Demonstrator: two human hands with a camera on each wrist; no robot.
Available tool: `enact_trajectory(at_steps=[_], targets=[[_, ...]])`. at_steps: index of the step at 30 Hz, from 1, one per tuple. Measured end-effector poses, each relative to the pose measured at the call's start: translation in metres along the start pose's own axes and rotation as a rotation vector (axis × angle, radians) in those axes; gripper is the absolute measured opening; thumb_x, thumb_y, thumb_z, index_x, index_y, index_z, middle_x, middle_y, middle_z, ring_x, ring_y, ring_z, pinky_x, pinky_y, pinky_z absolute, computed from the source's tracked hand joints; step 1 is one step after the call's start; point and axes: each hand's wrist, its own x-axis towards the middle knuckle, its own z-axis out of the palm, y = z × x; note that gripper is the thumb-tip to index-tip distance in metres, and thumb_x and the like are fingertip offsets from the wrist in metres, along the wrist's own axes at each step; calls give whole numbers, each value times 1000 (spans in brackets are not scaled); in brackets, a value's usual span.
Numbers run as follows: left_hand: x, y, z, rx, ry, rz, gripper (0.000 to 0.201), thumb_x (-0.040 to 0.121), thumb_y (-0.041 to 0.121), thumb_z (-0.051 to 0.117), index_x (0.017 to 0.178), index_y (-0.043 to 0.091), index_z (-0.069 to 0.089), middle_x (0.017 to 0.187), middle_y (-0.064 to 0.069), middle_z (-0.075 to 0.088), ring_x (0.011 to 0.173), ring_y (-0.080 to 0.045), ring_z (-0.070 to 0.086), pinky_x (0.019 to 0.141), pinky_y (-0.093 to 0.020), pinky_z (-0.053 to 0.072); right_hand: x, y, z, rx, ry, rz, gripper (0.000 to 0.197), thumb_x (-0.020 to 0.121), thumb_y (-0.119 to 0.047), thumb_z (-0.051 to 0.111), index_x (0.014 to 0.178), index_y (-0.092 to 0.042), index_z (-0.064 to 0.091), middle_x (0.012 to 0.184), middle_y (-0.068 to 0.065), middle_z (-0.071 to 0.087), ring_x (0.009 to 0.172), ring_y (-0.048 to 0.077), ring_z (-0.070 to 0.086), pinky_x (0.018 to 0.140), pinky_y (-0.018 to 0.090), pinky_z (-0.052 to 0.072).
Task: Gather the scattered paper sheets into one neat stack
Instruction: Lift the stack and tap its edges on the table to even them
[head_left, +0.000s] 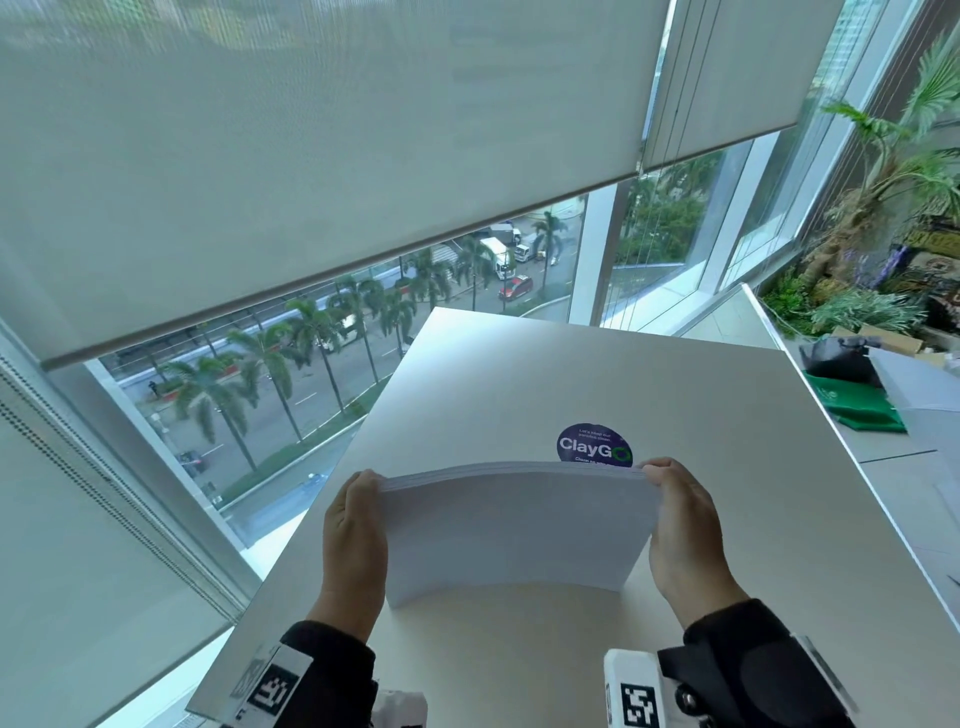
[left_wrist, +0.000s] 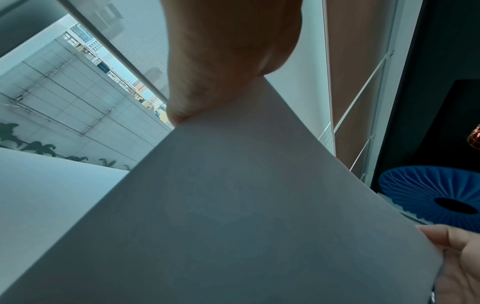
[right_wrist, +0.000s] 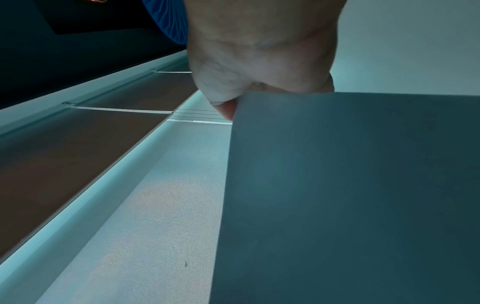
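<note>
A: Where's the stack (head_left: 511, 530) sitting?

B: It's standing on its near edge on the table (head_left: 727, 493), near side, roughly centred. The sheets are bowing, top edge curving away toward the far side. Edges are looking aligned along the top.

A: Hands?

B: Left hand (head_left: 353, 540) is gripping the left edge, fingers wrapping round near the top corner. Right hand (head_left: 685, 535) is doing the same on the right edge. Both are curling onto the paper, neither is spread wide.

A: Wrist views confirming?

B: Left wrist view is showing the stack (left_wrist: 233, 216) filling most of the frame, with the left hand (left_wrist: 228, 57) clamping its upper corner. The right hand (left_wrist: 459, 263) is peeking in at the lower right edge. Right wrist view is showing the right hand (right_wrist: 259, 51) pinching the stack (right_wrist: 350, 195) at its top corner, a fingertip (right_wrist: 227, 110) pressing beside the edge.

A: Anything else on the table?

B: A round sticker (head_left: 595, 444) is lying just past the stack, its near part hiding behind the top edge. A blind (head_left: 311, 156) is hanging over the window on the far side. A green bag (head_left: 857, 405) is lying off to the right, well apart.
</note>
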Motion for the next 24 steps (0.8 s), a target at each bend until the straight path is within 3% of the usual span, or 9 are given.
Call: enact_trajectory(at_steps=[5,9,12,14,16,18,20,22,24], targets=[[2,3,-2,-37,-5,-44,47,73,36,47,77,-11,46,76,-12,40,66,-17,36,59,-30,31,1,5,2,-63,5,-71,9,69,-24,55,64,-18,51,68,0,48,65,14,43,57,25,34],[5,1,0,-18,40,-100,20,68,35,58,65,16,53,67,-3,47,65,-19,40,62,-32,33,8,8,3,-106,50,-113,11,62,-20,56,73,-23,55,80,-6,56,80,14,49,70,25,37],[8,-2,0,-13,39,-106,19,70,36,56,61,20,52,64,0,45,64,-19,40,60,-31,33,12,9,0,21,11,-108,15,65,-20,60,78,-24,56,84,-2,57,86,18,49,78,28,36],[12,-6,-3,-25,25,-99,28,71,47,57,64,20,55,71,-6,48,71,-21,44,67,-34,35,14,12,-8,44,-97,-100,34,60,-41,75,87,-27,59,92,-2,59,92,18,51,83,27,38],[13,-9,-5,-2,-19,-81,39,64,59,55,70,21,56,77,-8,51,75,-21,46,72,-35,37,12,15,-15,-34,-245,-94,65,48,-56,83,102,-32,57,102,-3,61,93,11,58,85,18,46],[11,-10,-6,33,-82,-42,42,55,57,56,77,20,55,76,-6,54,72,-20,49,66,-30,41,12,19,-19,-137,-257,-70,61,65,-27,83,114,-29,48,109,0,60,91,8,60,77,11,51],[7,-14,-9,44,-146,-42,47,47,48,63,84,20,54,76,-4,58,66,-11,57,58,-18,47,12,24,-19,-253,-179,-74,59,80,6,67,123,-24,41,114,7,55,95,16,57,76,14,51],[6,-26,-14,107,-159,-55,50,43,41,72,85,21,54,76,-2,58,59,0,57,54,-10,46,13,31,-18,-340,-129,-73,52,84,13,57,122,-20,43,115,11,56,100,21,54,84,22,45],[4,-36,-18,187,-158,-55,36,56,24,79,81,20,53,74,0,56,65,-6,55,53,-6,42,14,37,-19,-409,-129,-69,38,86,11,56,111,-17,50,108,8,60,102,21,55,89,26,41]])
